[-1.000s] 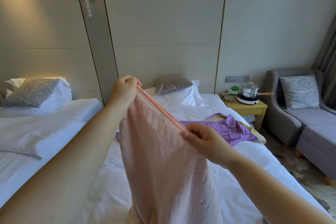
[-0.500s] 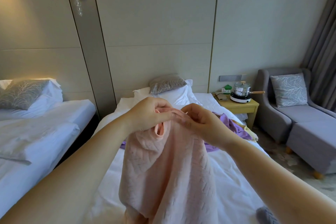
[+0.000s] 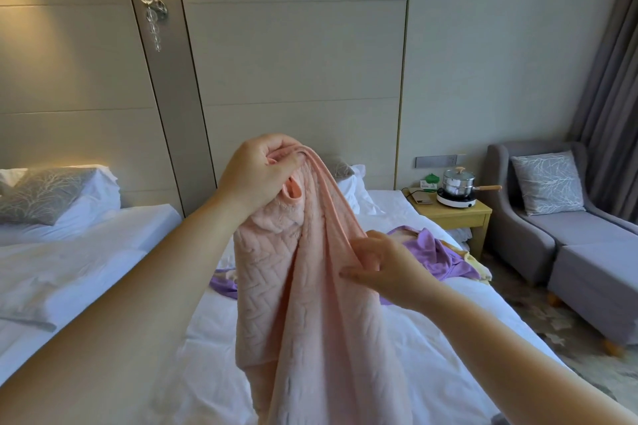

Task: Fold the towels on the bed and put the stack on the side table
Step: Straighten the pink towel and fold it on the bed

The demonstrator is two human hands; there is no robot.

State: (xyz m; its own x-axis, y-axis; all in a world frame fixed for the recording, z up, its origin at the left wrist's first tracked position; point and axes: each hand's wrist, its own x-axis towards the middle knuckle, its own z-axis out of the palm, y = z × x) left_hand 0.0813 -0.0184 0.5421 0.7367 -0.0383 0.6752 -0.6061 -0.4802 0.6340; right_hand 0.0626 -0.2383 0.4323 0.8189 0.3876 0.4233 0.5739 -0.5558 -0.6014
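A pink textured towel [image 3: 310,304] hangs in the air over the bed [image 3: 431,355]. My left hand [image 3: 257,176] grips its bunched top corners, held high. Lower down, my right hand [image 3: 379,269] pinches the towel's right edge between thumb and fingers. A purple towel [image 3: 431,252] lies crumpled on the white sheet behind, with a pale yellow one [image 3: 478,264] at the bed's right edge. The wooden side table [image 3: 459,214] stands to the right of the bed head.
On the side table sit a steel pot on a small hotplate [image 3: 455,188], a green item and a flat device. A grey armchair with a cushion [image 3: 552,217] stands further right, by a curtain. A second bed [image 3: 69,245] lies at left.
My hands met at the towel's top; now the left hand holds both corners raised, and the right hand has slid down along the right edge.
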